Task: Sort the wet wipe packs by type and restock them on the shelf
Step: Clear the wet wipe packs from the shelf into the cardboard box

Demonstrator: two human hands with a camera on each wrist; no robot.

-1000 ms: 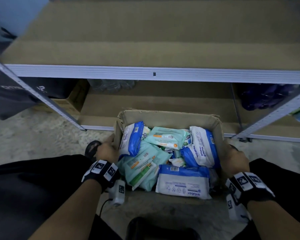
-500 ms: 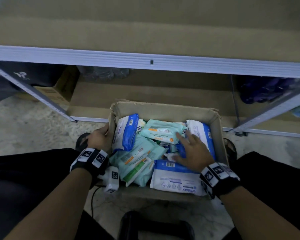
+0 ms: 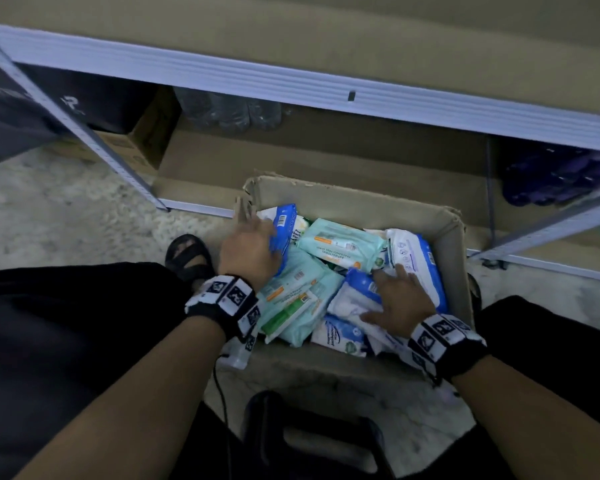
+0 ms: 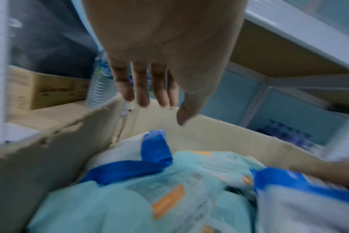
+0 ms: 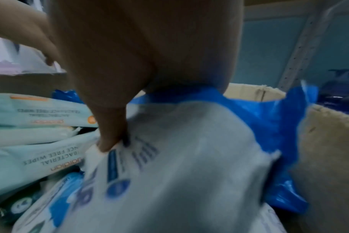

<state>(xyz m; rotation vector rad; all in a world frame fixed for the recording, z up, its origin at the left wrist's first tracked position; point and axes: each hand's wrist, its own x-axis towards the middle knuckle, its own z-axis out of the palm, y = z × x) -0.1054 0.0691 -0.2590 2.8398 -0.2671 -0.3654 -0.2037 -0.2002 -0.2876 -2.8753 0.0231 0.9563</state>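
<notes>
An open cardboard box [image 3: 361, 202] on the floor holds several wet wipe packs: teal ones [image 3: 340, 242] and white-and-blue ones [image 3: 416, 258]. My left hand [image 3: 253, 244] hovers over the box's left side with straight fingers [image 4: 141, 88], beside an upright white-and-blue pack [image 3: 284, 226] and holding nothing. My right hand [image 3: 400, 299] lies on a white-and-blue pack [image 5: 189, 165] at the front right. Its thumb [image 5: 110, 138] pinches the pack's edge, and its fingers are hidden behind the blue end. The tan shelf board [image 3: 326, 46] above the box is bare.
On the lower shelf [image 3: 326, 157] behind the box stand water bottles [image 3: 222, 112], a cardboard carton [image 3: 136, 147] at the left and dark purple packs [image 3: 551, 178] at the right. My sandalled foot [image 3: 187, 254] is left of the box. A black object [image 3: 309, 438] sits below it.
My right hand left the box's outer right wall, went inside and took hold of a white-and-blue pack. My left hand let go of the left wall and moved over the packs.
</notes>
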